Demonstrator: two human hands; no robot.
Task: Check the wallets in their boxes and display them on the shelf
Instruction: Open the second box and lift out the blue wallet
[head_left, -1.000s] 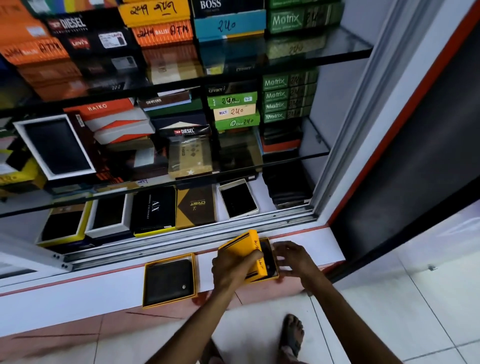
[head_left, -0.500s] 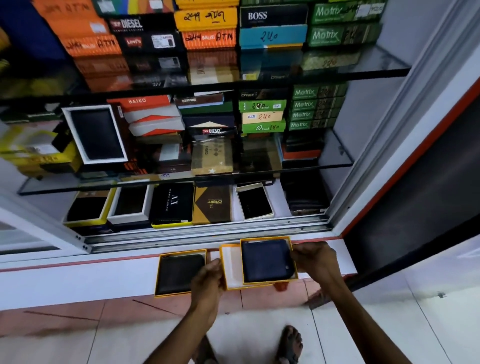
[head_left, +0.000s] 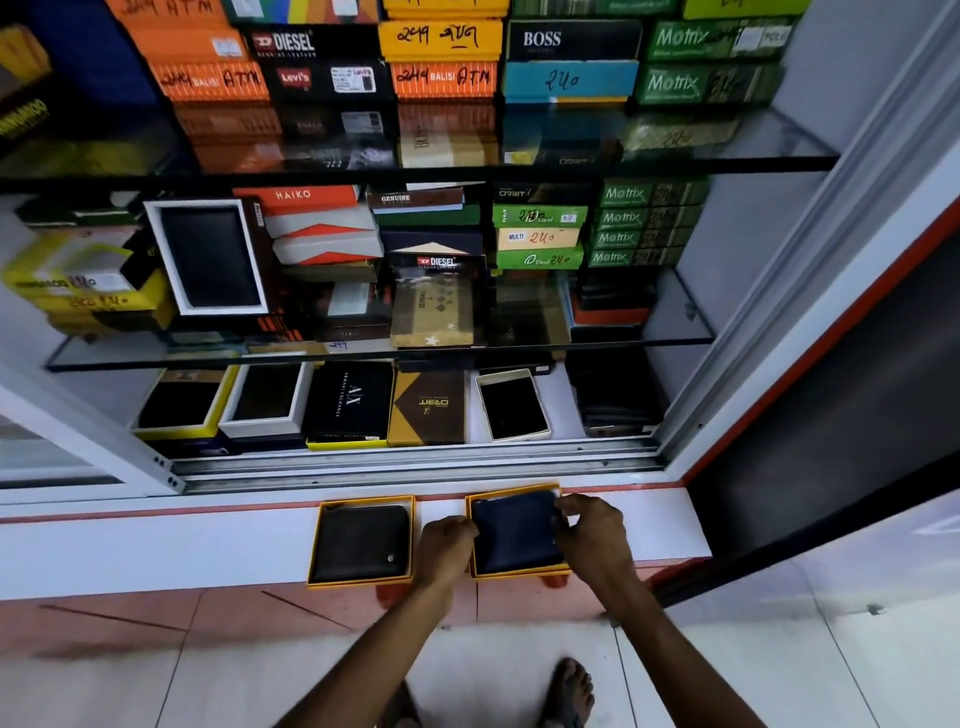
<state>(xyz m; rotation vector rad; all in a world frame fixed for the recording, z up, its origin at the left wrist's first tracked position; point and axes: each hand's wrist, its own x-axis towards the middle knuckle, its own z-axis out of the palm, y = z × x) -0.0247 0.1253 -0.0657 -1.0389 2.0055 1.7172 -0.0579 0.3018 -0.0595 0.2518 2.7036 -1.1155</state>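
A dark blue wallet (head_left: 514, 530) lies in an open yellow box (head_left: 511, 572) on the white ledge (head_left: 156, 545) in front of the display case. My left hand (head_left: 444, 551) grips the box's left side and my right hand (head_left: 592, 535) grips its right side, fingers touching the wallet's edge. To the left on the same ledge, a black wallet (head_left: 361, 543) with a small stud rests in a second open yellow box (head_left: 363, 581).
Behind the ledge runs the sliding-door track (head_left: 415, 462) of the glass case. The bottom shelf holds open wallet boxes (head_left: 514, 405) and closed ones (head_left: 348, 405). Glass shelves (head_left: 685, 322) above carry stacked branded boxes. My feet (head_left: 569, 691) stand on the tiled floor.
The yellow lid came off and went under the box. The box with the blue wallet now sits squarely on the ledge, both hands at its sides. The camera moved closer.
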